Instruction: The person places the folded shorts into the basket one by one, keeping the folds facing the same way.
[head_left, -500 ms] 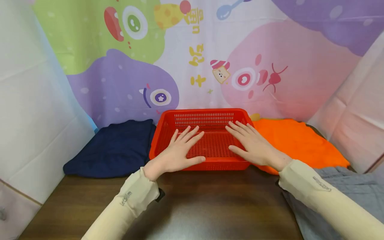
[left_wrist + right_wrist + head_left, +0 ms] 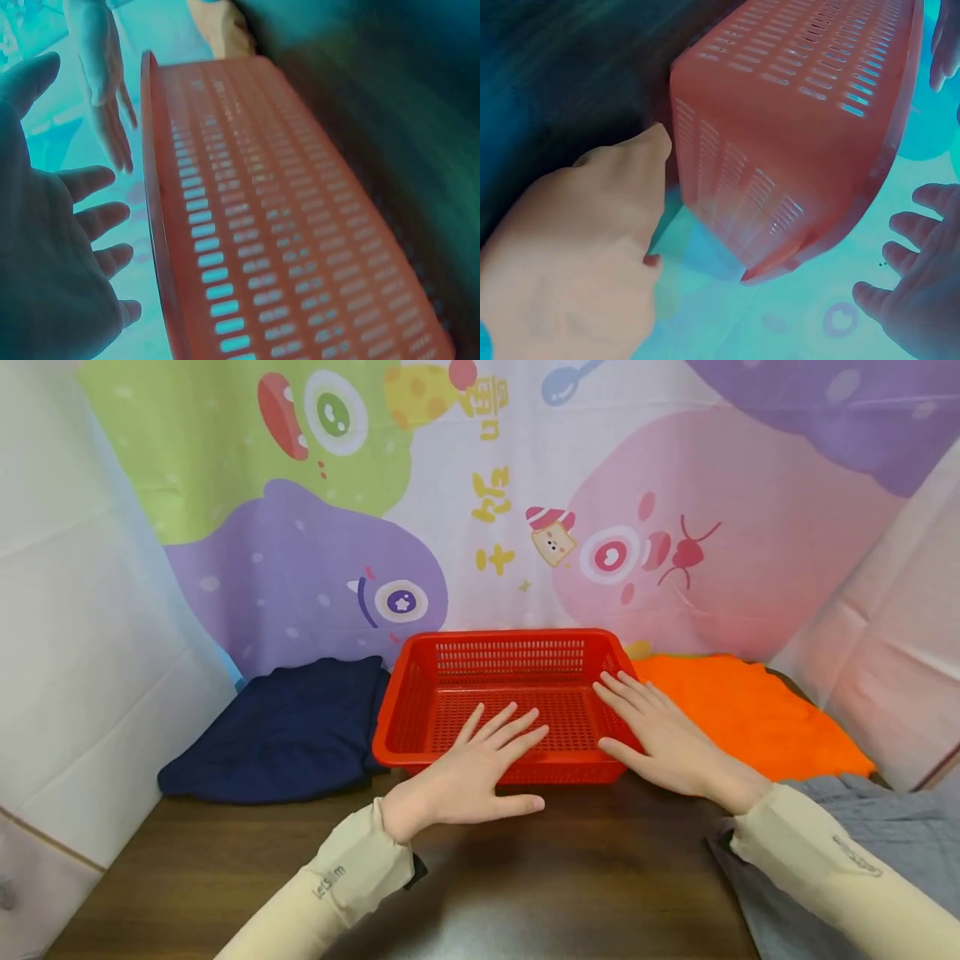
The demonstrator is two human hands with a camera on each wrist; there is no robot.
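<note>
A red plastic basket with slotted walls stands on the table against the patterned curtain, and nothing lies in it. My left hand, fingers spread and straight, hovers over the basket's front rim. Over the front right corner is my right hand, also with straight fingers. In the left wrist view the left hand appears beside the basket's rim, a gap between them. The right wrist view likewise shows the right hand apart from the basket. Neither hand holds anything.
Folded navy cloth lies left of the basket. Orange cloth lies to its right, with grey cloth at the table's right edge. A patterned curtain hangs behind, and white panels flank the brown table.
Both hands have moved to the right and a little nearer the person, leaving more of the basket's inside in sight. The basket and cloths have stayed put.
</note>
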